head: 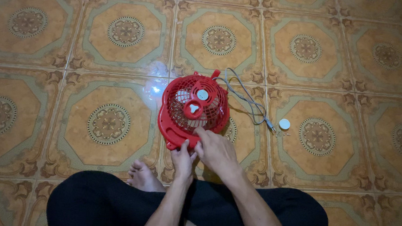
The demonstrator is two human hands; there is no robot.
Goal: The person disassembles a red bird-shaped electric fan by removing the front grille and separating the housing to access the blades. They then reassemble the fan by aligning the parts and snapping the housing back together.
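I see first the tiled floor (72, 45), which fills almost the whole view, with orange octagon patterns and dark ornaments at the corners. At the bottom the person sits on it with crossed legs in black trousers (107, 206), and one bare foot (142, 176) shows just in front of the left knee.

The small red fan (192, 110) is on the floor in front of the person, near the middle of the view, tilted so its round grille faces up toward the camera. Inside the grille I see white blades and a round grey cap at the centre. A grey cable (247, 100) goes out from the top of the fan and lies in loops on the tiles to the right. Near the end of the cable lies a small white round cap (284, 124), apart from the fan, with some very small pieces beside it that I cannot identify.

The left hand (183, 159) holds the lower rim of the fan, fingers closed around the red edge. The right hand (216, 150) rests on the lower right part of the grille, fingers together and bent, fingertips touching the red frame; if they pinch something I cannot tell.
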